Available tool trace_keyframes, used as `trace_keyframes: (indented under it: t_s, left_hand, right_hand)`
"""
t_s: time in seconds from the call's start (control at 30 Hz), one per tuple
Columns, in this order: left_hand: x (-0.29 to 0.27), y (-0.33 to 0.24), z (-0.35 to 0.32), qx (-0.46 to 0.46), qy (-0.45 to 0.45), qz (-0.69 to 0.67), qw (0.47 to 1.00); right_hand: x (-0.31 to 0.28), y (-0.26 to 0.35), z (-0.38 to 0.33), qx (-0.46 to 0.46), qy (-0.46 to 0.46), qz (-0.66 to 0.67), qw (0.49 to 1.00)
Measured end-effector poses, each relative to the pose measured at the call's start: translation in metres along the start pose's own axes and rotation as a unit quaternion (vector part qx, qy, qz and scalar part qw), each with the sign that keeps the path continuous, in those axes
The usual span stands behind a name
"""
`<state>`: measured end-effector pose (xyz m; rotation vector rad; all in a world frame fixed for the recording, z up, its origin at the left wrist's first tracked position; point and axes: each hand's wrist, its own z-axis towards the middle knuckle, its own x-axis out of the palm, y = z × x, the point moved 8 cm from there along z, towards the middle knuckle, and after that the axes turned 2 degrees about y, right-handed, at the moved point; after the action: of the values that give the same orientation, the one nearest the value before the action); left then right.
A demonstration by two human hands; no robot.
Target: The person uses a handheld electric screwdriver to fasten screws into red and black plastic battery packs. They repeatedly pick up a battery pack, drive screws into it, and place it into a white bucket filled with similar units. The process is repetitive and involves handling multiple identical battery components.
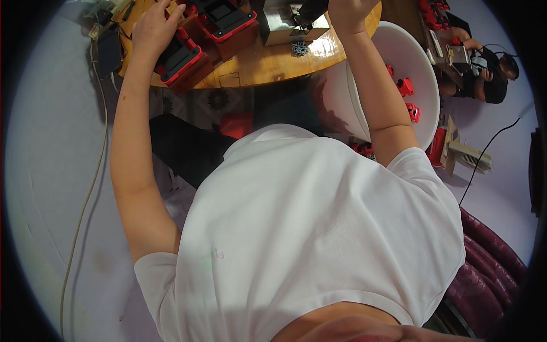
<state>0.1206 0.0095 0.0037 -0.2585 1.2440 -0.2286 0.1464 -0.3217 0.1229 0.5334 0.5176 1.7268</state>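
Note:
At the table's far left, my left hand (152, 33) has its thumb and finger bent around the edge of a red part among red and black plastic cases (183, 57). Part of the fingers is cut off by the upper edge. Another red and black case (223, 17) lies just right of it on reddish-brown boxes. My right hand (348, 14) is raised at the top, beside a metal machine (285, 25) with a black upper part. Its fingers are out of the picture. A small pile of screws (300, 49) lies in front of the machine.
The yellow wooden table (268, 68) has a curved near edge. Below my right forearm stands a white tub (430, 68) holding several red pieces. A cable (102, 154) runs along the floor at left. Another person (493, 74) sits at far right, near a maroon cushioned seat (484, 256).

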Motion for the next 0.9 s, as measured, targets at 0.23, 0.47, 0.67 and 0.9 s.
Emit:
trace_keyframes:
  t_s: [0.23,0.47,0.67,0.9]
  left_hand:
    - [0.001,0.003,-0.001,0.016,-0.017,0.003,1.0]
    - [0.001,-0.001,0.001,0.011,-0.011,-0.015,1.0]
    - [-0.035,-0.04,-0.012,-0.041,-0.007,-0.044,0.998]
    - [-0.037,-0.046,-0.01,-0.031,-0.005,-0.074,0.997]
  right_hand:
    - [0.007,-0.001,-0.003,0.024,0.006,0.018,1.0]
    - [0.039,0.001,0.012,0.126,0.049,0.051,0.99]
    - [0.118,0.033,0.006,0.054,0.031,0.239,0.969]
    - [0.153,0.031,-0.001,0.026,0.07,0.245,0.967]
